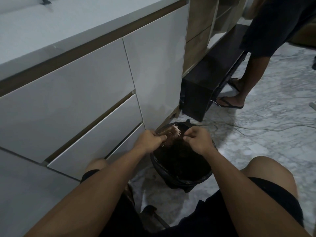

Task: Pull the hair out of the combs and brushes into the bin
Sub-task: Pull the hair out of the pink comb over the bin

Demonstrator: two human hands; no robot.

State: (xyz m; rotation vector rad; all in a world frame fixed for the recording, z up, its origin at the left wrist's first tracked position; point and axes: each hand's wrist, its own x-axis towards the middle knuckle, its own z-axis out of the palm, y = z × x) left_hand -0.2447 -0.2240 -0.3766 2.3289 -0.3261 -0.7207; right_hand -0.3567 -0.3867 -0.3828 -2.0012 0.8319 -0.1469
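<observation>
A pink paddle hairbrush (171,132) with pale pins is held over the black bin (181,181), which is lined with a black bag and stands on the floor between my knees. My left hand (150,140) grips the brush at its lower end. My right hand (199,139) sits just right of the brush head, fingers pinched together on dark hair (177,142) that trails from the pins down into the bin. A dark mass of hair fills the bin.
White drawer fronts (77,103) stand close on the left. A low black cabinet (208,81) lies behind the bin. Another person's legs in flip-flops (234,98) stand at the upper right. Cables (256,129) run across the marble floor.
</observation>
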